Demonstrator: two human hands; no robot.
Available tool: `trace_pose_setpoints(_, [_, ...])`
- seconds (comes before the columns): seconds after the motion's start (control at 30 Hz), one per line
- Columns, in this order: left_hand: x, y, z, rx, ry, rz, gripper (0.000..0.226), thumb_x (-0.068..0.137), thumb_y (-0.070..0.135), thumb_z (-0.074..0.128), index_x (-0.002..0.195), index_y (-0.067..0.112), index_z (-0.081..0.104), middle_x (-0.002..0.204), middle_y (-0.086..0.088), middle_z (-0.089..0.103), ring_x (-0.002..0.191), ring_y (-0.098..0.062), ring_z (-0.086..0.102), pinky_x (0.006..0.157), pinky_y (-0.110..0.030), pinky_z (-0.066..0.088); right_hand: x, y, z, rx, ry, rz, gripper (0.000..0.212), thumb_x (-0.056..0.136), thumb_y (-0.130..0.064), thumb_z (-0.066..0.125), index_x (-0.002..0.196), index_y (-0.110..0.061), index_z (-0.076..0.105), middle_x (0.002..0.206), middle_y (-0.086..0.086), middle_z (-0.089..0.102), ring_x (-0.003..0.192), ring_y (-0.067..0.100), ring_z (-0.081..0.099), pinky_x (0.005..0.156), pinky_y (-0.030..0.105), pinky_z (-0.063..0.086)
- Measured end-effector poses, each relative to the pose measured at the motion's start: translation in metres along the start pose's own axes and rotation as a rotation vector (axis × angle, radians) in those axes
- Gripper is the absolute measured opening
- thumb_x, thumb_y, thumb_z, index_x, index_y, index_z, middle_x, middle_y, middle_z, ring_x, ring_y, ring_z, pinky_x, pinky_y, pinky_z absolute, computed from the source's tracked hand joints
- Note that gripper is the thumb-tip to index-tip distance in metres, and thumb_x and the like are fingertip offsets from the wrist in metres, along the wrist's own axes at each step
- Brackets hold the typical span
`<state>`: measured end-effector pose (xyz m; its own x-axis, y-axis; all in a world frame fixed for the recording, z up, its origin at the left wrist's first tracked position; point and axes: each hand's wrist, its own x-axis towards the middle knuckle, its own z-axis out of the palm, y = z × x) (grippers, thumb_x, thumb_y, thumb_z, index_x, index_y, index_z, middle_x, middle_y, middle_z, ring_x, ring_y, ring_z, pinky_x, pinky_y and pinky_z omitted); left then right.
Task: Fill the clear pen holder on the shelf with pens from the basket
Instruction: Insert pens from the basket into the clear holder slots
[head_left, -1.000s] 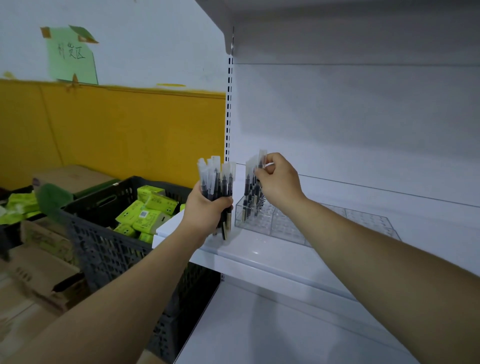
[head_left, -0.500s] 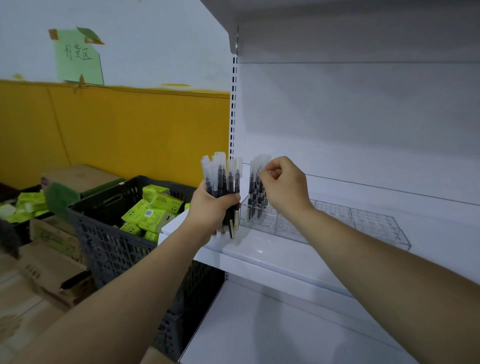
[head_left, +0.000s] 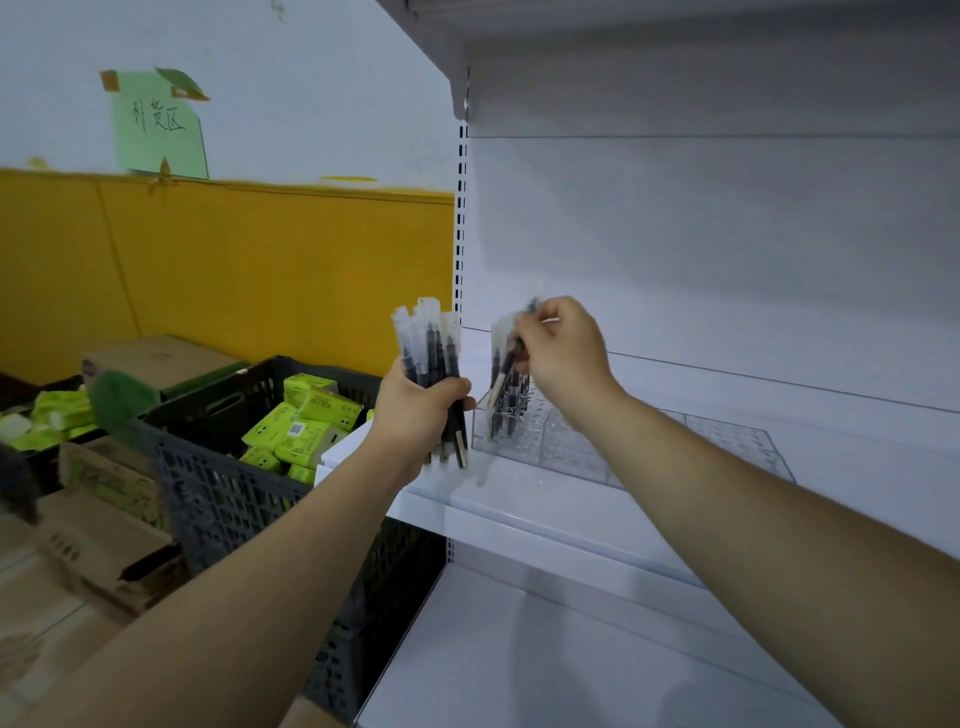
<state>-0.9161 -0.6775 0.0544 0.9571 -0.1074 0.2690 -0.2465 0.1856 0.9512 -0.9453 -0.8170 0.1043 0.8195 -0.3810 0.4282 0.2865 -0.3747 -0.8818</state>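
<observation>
A clear gridded pen holder (head_left: 675, 441) lies on the white shelf (head_left: 519, 499), with several black pens (head_left: 511, 405) standing in its left cells. My left hand (head_left: 421, 410) grips an upright bundle of wrapped black pens (head_left: 431, 353) just left of the holder, over the shelf's corner. My right hand (head_left: 563, 353) pinches a single pen (head_left: 511, 353), tilted, its lower end down among the standing pens. The dark plastic basket (head_left: 218, 493) stands at the left, below the shelf's level.
Green packets (head_left: 306, 421) fill the basket. Cardboard boxes (head_left: 104, 525) sit on the floor further left. A lower white shelf (head_left: 571, 649) runs beneath, and another shelf overhangs above. The slotted upright (head_left: 461, 218) stands behind my left hand.
My right hand has risen a little and now holds one pen at a slant over the filled cells. My left hand with its bundle has hardly moved.
</observation>
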Motion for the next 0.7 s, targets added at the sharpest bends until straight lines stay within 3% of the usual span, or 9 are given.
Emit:
trace_pose_setpoints(0.07, [0.001, -0.003, -0.005, 0.015, 0.015, -0.013, 0.024, 0.088, 0.002, 0.065, 0.094, 0.022, 0.052, 0.091, -0.009, 0.063, 0.068, -0.021, 0.067, 0.060, -0.029, 0.053, 0.007, -0.002, -0.008, -0.017, 0.052, -0.024, 0.013, 0.095, -0.023, 0.055, 0.084, -0.024, 0.048, 0.086, 0.005, 0.066, 0.079, 0.026, 0.067, 0.078, 0.051, 0.057])
trace_pose_setpoints(0.23, [0.003, -0.009, -0.005, 0.070, 0.003, -0.044, 0.031, 0.083, 0.003, 0.071, 0.108, 0.012, 0.055, 0.087, -0.009, 0.067, 0.075, -0.024, 0.070, 0.061, -0.032, 0.052, 0.006, 0.011, -0.012, -0.169, -0.017, -0.032, 0.008, 0.096, -0.023, 0.054, 0.101, -0.023, 0.048, 0.088, 0.005, 0.065, 0.083, 0.030, 0.067, 0.080, 0.047, 0.056])
trace_pose_setpoints(0.4, [0.003, -0.010, -0.003, 0.105, -0.015, -0.088, 0.028, 0.082, 0.008, 0.074, 0.105, 0.012, 0.059, 0.080, -0.008, 0.070, 0.077, -0.023, 0.071, 0.052, -0.031, 0.049, 0.007, 0.014, -0.008, -0.179, -0.021, -0.042, 0.007, 0.096, -0.024, 0.054, 0.099, -0.024, 0.048, 0.089, 0.005, 0.065, 0.082, 0.029, 0.067, 0.075, 0.041, 0.056])
trace_pose_setpoints(0.57, [0.004, -0.012, -0.004, 0.128, -0.015, -0.095, 0.028, 0.082, 0.008, 0.074, 0.107, 0.007, 0.062, 0.079, -0.009, 0.071, 0.077, -0.026, 0.071, 0.056, -0.032, 0.051, 0.003, 0.024, -0.001, -0.267, -0.070, -0.061, 0.008, 0.094, -0.022, 0.058, 0.098, -0.020, 0.051, 0.087, 0.000, 0.059, 0.084, 0.027, 0.064, 0.073, 0.038, 0.053])
trace_pose_setpoints(0.7, [0.004, -0.013, -0.004, 0.136, -0.003, -0.092, 0.030, 0.079, 0.008, 0.076, 0.106, 0.007, 0.062, 0.087, -0.014, 0.071, 0.085, -0.033, 0.069, 0.060, -0.034, 0.053, 0.002, 0.031, 0.005, -0.363, -0.071, -0.014, 0.015, 0.095, -0.027, 0.056, 0.103, -0.014, 0.055, 0.089, -0.003, 0.054, 0.081, 0.017, 0.052, 0.071, 0.025, 0.038])
